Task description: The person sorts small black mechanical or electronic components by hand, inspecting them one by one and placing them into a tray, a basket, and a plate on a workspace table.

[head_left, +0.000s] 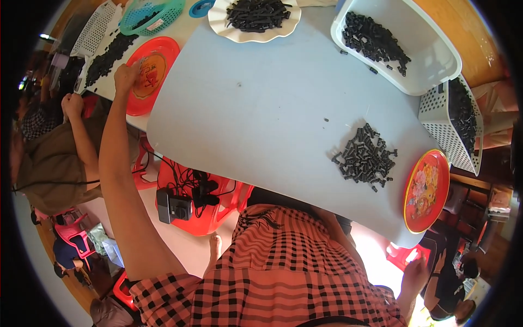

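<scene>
Two bare hands are spread wide apart. The right hand (415, 274) is near, low on the right, past the table corner; its fingers look bent, but I cannot tell if it holds anything.

One red stool (199, 226) on the near left has one black box (174, 206) and many black cords (185, 177) on it. Next is the near edge of the pale blue table (245, 120). One heap of small black pieces (366, 155), too many to count, sits in from that edge, with wide room to its left. Just right, one red tray (418, 222) with painted flowers lies at the table's right edge.

Farther right stands one white bin (441, 128) with holes, full of black bits. On the far left, the left hand (127, 79) is over the rim of one red plate (170, 52). Its fingers are curled in; I cannot tell what they hold. The plate's middle has red printed marks.

Farther off are one white tub (425, 43), one wavy plate (220, 27) and one green basket (169, 16), all with black bits. The basket has one white label (155, 24), too small to read.
</scene>
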Demonstrator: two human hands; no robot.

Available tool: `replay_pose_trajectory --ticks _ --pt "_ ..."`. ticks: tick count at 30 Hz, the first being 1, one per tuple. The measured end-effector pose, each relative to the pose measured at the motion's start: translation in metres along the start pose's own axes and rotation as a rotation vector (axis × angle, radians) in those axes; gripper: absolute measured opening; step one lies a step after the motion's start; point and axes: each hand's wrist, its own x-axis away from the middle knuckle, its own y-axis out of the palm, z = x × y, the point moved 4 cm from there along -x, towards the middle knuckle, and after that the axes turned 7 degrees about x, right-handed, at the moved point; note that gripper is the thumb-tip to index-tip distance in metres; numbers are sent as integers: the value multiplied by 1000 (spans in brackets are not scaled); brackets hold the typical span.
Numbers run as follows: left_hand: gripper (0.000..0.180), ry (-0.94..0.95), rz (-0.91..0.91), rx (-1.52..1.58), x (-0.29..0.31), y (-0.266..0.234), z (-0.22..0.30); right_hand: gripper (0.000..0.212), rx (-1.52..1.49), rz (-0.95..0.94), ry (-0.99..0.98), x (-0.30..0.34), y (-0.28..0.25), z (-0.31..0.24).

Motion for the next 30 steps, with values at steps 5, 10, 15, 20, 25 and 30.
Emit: replay_pose_trajectory --ticks 5,10,15,20,25,30 --pt "65 383 -28 -42 -30 62 96 25 310 95 -205 67 33 67" --pt "56 753 -212 72 40 161 347 25 422 500 -340 165 33 99" --pt "48 1046 -288 48 107 190 472 25 505 743 -409 193 62 152" --pt "40 1122 -263 -45 104 195 486 25 634 747 -523 157 67 155" --pt "34 1119 -235 -183 75 196 459 25 764 662 -638 105 70 147" --pt "30 972 -220 -419 16 166 329 25 849 406 -772 27 96 142"
